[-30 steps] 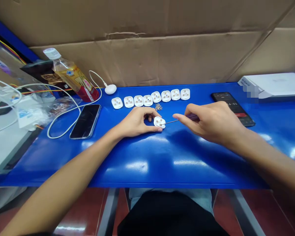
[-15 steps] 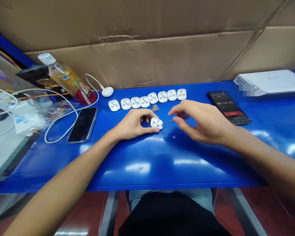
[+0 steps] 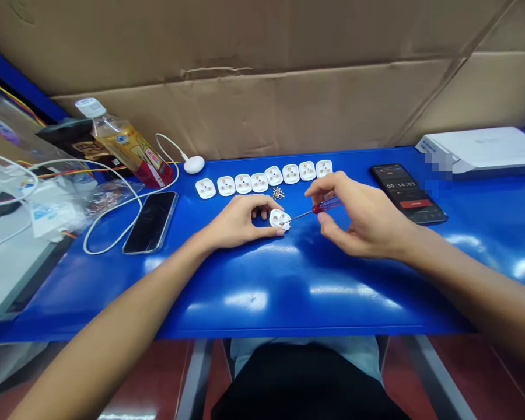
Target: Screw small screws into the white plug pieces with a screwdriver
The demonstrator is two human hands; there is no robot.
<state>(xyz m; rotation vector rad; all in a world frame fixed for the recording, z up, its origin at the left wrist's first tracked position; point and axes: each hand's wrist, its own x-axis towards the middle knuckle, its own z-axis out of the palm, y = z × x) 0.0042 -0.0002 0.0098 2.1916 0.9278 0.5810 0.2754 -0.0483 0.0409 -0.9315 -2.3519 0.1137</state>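
Observation:
Between the thumb and fingers of my left hand (image 3: 247, 223) is a white plastic plug housing (image 3: 280, 219) with brass-coloured metal parts inside, held on the blue tabletop. My right hand (image 3: 363, 219) grips a screwdriver (image 3: 317, 209) with a red and clear handle. Its thin shaft slants down to the left, and its tip meets one of the metal parts in the housing. A small heap of screws (image 3: 278, 193) lies just behind the housing. Beyond it stands a row of several similar white plug housings (image 3: 290, 174), open sides up.
On the left are a phone (image 3: 151, 223), a white cable (image 3: 87, 233), a drink bottle (image 3: 131, 149) and a white oval device (image 3: 194, 165). At right, a phone showing a timer (image 3: 406, 192) lies before a white box (image 3: 481, 149). Cardboard (image 3: 289, 111) stands behind the blue table (image 3: 245, 300).
My right hand's fingers have opened slightly and shifted back along the handle, so the screwdriver's red collar now shows. My left hand keeps its hold on the housing. The view has shifted a little.

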